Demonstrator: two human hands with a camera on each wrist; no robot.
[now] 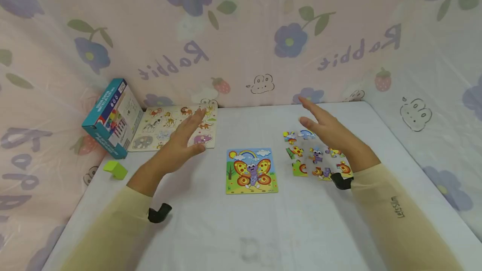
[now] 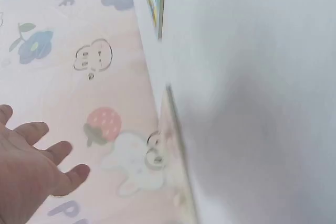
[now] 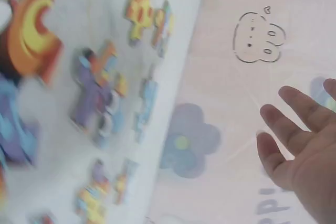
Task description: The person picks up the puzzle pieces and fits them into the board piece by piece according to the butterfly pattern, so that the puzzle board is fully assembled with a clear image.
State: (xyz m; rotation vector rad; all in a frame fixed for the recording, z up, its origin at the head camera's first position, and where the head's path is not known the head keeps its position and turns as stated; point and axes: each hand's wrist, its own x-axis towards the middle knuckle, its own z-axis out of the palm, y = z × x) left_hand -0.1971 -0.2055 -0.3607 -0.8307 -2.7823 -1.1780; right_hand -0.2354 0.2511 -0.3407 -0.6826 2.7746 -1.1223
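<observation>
My left hand is held in the air with its fingers straight and nothing in it, nearest to the animal peg board. My right hand, also raised and holding nothing, hovers over loose jigsaw pieces spread on the right of the table. Between the hands lies a square butterfly picture board, flat on the cloth. In the left wrist view, the fingers are spread apart. The right wrist view shows the relaxed fingers beyond the blurred pieces.
A blue box stands upright at the left, beside the peg board. In front of it sits a green block. White cloth covers the table, and a patterned curtain hangs behind and at the sides.
</observation>
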